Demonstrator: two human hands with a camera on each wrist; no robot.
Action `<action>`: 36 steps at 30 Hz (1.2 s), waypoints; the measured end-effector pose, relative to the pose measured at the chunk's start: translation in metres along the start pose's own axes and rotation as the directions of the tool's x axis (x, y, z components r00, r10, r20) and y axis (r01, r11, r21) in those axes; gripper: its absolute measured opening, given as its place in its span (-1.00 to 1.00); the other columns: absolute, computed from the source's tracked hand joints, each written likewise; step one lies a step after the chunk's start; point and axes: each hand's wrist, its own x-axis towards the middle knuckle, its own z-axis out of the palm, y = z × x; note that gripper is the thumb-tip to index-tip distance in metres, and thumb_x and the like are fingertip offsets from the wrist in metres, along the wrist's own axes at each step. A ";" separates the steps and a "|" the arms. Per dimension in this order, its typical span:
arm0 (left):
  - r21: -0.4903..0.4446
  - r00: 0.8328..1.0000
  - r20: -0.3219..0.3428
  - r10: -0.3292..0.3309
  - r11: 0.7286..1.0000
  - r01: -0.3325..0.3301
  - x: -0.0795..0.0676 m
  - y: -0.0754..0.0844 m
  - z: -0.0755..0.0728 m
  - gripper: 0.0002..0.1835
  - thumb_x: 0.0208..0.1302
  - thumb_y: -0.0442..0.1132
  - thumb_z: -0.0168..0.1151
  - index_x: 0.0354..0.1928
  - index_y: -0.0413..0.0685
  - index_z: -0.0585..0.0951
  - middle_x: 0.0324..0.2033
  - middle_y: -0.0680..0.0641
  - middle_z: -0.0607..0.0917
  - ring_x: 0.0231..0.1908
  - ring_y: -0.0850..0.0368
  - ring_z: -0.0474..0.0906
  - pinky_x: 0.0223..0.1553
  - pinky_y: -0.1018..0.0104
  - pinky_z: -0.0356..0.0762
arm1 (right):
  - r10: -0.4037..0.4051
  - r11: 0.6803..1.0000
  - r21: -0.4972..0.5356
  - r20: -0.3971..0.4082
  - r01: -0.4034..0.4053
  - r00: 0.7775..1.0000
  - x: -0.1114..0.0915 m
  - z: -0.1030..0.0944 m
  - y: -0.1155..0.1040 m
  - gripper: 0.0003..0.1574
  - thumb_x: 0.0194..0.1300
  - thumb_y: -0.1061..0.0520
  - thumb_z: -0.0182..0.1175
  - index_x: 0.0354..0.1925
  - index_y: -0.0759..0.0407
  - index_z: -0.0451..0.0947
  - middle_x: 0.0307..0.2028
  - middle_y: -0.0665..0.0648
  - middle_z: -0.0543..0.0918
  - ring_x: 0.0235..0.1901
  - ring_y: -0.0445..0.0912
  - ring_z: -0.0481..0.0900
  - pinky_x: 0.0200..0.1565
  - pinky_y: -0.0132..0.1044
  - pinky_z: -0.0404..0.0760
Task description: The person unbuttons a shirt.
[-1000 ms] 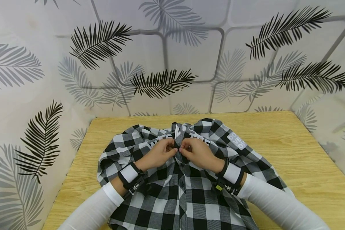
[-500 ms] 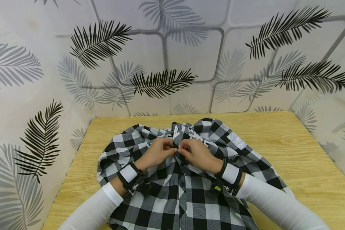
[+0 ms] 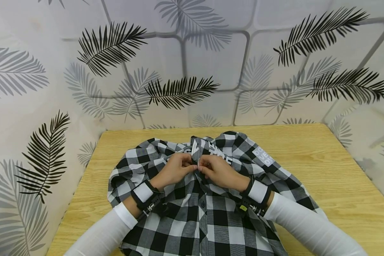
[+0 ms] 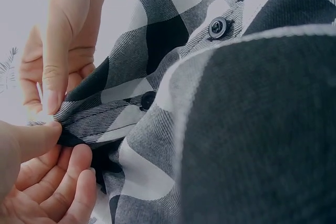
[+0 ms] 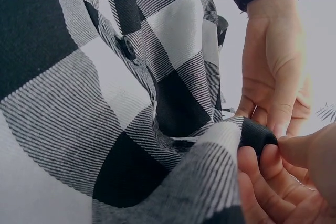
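A black, grey and white checked shirt (image 3: 220,231) lies front up, with its collar end toward the far side. My left hand (image 3: 176,170) pinches the front edge just below the collar between thumb and fingers. Opposite it, my right hand (image 3: 220,171) pinches the same spot, the two thumb tips almost meeting. In the left wrist view the gripped placket (image 4: 94,119) is drawn to a point between both hands, with a dark button (image 4: 148,99) close by and another button (image 4: 218,28) farther along. The fingers hide whatever lies right inside the pinch.
Under the shirt is a light wooden table (image 3: 332,170). A leaf-patterned wall (image 3: 211,64) rises behind its far edge. One sleeve (image 3: 288,181) stretches out to the right, partly beneath the right forearm; the other (image 3: 121,174) is bunched at the left.
Both hands stay in nearly the same place. The cloth near the collar has turned slightly, so the white lettering on the left is more covered and that on the right has shifted.
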 end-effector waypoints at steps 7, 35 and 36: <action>0.011 1.000 0.024 0.002 1.000 -0.002 0.001 -0.002 0.001 -0.81 0.26 -0.24 0.03 -0.51 -0.09 0.40 -0.69 -0.07 0.41 -0.73 0.10 0.27 -0.68 0.38 0.17 | -0.018 1.000 -0.024 -0.039 0.017 0.999 0.001 0.000 -0.001 -0.86 0.29 0.07 0.02 -0.38 0.06 0.44 -0.62 0.00 0.54 -0.65 -0.25 0.44 -0.59 -0.29 0.45; -0.093 0.973 0.217 -0.083 0.990 0.106 0.000 0.024 -0.007 -0.88 0.24 -0.24 0.07 -0.34 -0.17 0.48 -0.53 -0.26 0.59 -0.65 -0.04 0.47 -0.68 0.16 0.47 | 0.111 0.988 0.132 -0.252 -0.080 0.961 0.009 -0.036 -0.015 -0.84 0.33 0.20 -0.07 -0.24 0.30 0.38 -0.24 0.31 0.55 -0.58 0.03 0.51 -0.51 -0.09 0.52; -0.098 0.972 0.214 -0.098 0.988 0.122 0.001 0.021 -0.005 -0.88 0.25 -0.23 0.06 -0.35 -0.15 0.47 -0.54 -0.24 0.60 -0.65 -0.02 0.48 -0.69 0.11 0.50 | 0.093 0.992 0.111 -0.253 -0.066 0.963 0.008 -0.036 -0.013 -0.82 0.33 0.18 -0.06 -0.20 0.30 0.37 -0.20 0.32 0.54 -0.50 0.05 0.53 -0.46 -0.08 0.54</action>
